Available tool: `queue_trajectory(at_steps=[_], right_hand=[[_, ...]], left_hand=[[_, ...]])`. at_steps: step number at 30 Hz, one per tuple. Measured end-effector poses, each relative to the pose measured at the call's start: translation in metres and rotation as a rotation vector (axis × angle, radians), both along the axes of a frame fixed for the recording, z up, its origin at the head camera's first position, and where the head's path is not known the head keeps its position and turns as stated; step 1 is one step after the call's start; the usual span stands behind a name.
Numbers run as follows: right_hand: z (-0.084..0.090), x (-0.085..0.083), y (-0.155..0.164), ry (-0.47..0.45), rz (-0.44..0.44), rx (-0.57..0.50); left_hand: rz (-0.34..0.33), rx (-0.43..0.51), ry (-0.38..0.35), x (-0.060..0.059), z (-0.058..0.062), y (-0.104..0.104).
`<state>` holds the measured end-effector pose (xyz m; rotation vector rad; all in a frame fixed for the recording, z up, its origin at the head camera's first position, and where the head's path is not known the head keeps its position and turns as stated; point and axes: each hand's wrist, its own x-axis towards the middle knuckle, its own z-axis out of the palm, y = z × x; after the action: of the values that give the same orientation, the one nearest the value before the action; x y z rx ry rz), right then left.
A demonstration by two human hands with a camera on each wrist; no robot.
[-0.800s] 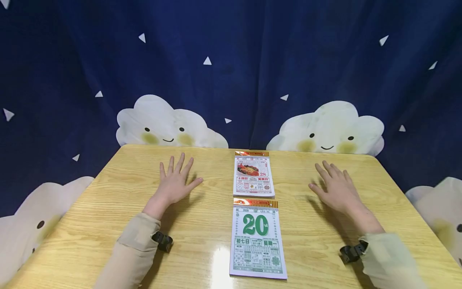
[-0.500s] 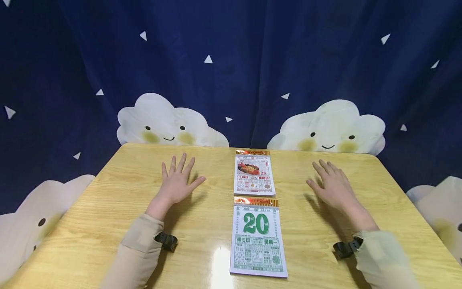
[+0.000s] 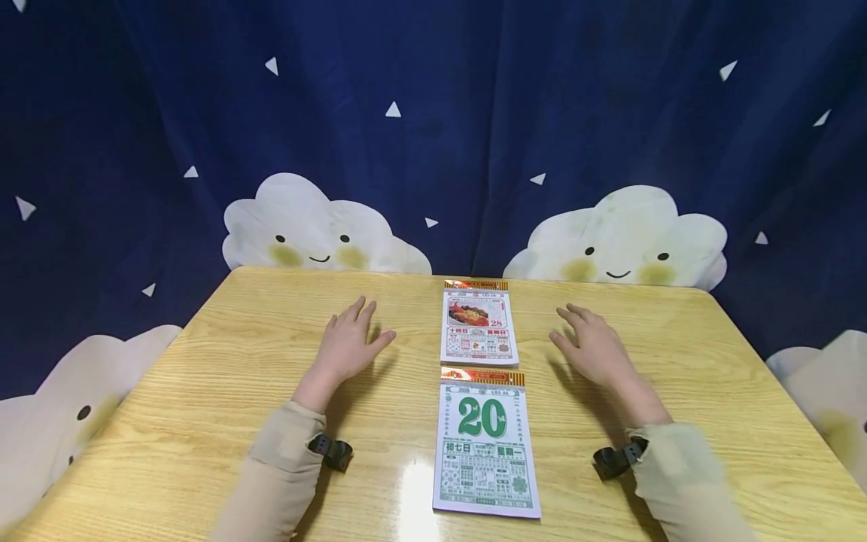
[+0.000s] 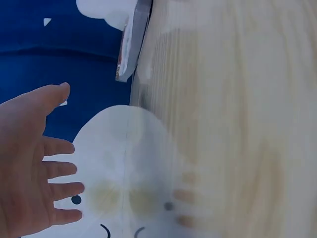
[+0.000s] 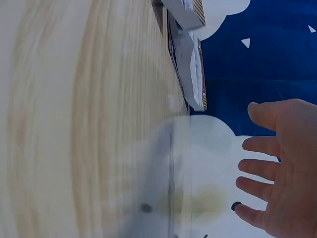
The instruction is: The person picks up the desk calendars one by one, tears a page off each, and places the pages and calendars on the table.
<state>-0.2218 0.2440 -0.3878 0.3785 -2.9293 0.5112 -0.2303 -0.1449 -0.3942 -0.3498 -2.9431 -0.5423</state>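
Observation:
Two tear-off calendars lie in line down the middle of the table. The far one [image 3: 478, 324] is smaller, with red print, a food picture and the number 28. Nearer to me is the larger calendar [image 3: 485, 452], printed in green with a big 20. My left hand [image 3: 344, 346] hovers over the table to the left of both, fingers spread and loosely straight. To their right, my right hand [image 3: 592, 348] is held likewise above the wood. Neither hand touches a calendar or holds anything. Edges of both calendar blocks [image 5: 190, 64] show in the right wrist view.
The pale wooden table [image 3: 203, 421] is shiny and reflects light near the front. Behind it hangs a dark blue curtain [image 3: 447, 135] with white triangles and smiling clouds [image 3: 311, 226]. A small black camera [image 3: 332, 452] is strapped to each wrist.
Both hands have moved inward toward the calendars, the right one farther. Their fingers have drawn closer together and bent slightly. The calendars lie as before.

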Motion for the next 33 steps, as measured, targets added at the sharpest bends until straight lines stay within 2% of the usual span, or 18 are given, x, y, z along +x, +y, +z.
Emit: queue_trajectory(at_steps=[7, 13, 18, 27, 33], right_hand=[[-0.001, -0.004, -0.012, -0.127, -0.015, -0.149], [-0.007, -0.011, -0.019, -0.176, -0.049, -0.221], [-0.009, -0.015, -0.028, -0.208, -0.077, -0.266], [-0.01, -0.017, -0.045, -0.333, -0.146, -0.378], [-0.014, -0.021, -0.054, -0.398, -0.177, -0.422]], left_hand=[[0.038, 0.043, -0.029, 0.0, -0.001, 0.012], [0.114, 0.143, -0.084, -0.002, 0.003, 0.025], [0.165, 0.197, -0.096, -0.002, 0.007, 0.036], [0.181, 0.342, -0.127, -0.003, 0.004, 0.056], [0.176, 0.448, -0.184, -0.004, -0.001, 0.068]])
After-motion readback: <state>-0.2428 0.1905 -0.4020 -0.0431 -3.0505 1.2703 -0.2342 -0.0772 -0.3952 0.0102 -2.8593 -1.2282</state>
